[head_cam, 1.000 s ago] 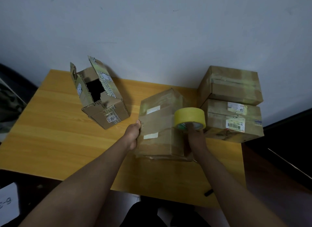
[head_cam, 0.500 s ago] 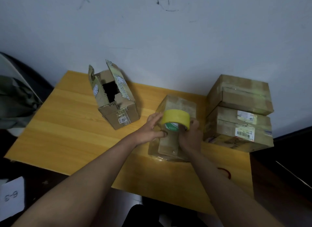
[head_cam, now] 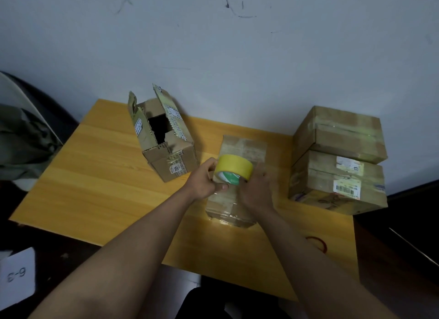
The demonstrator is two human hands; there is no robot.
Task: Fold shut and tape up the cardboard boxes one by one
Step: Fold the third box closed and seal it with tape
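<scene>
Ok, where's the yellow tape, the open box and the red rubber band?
yellow tape [head_cam: 234, 164]: head view, outer yellow band.
open box [head_cam: 174, 163]: head view, front side wall.
red rubber band [head_cam: 323, 245]: head view, right side of the loop.

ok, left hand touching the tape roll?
Touching. Head view: left hand fingers curl against the yellow tape roll, thumb under its near edge.

Left hand [head_cam: 204, 181], right hand [head_cam: 255, 192] fingers curled, gripping, forearms converging

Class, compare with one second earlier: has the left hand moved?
Yes. The left hand left the box's left side and moved right to grip the tape roll.
</scene>
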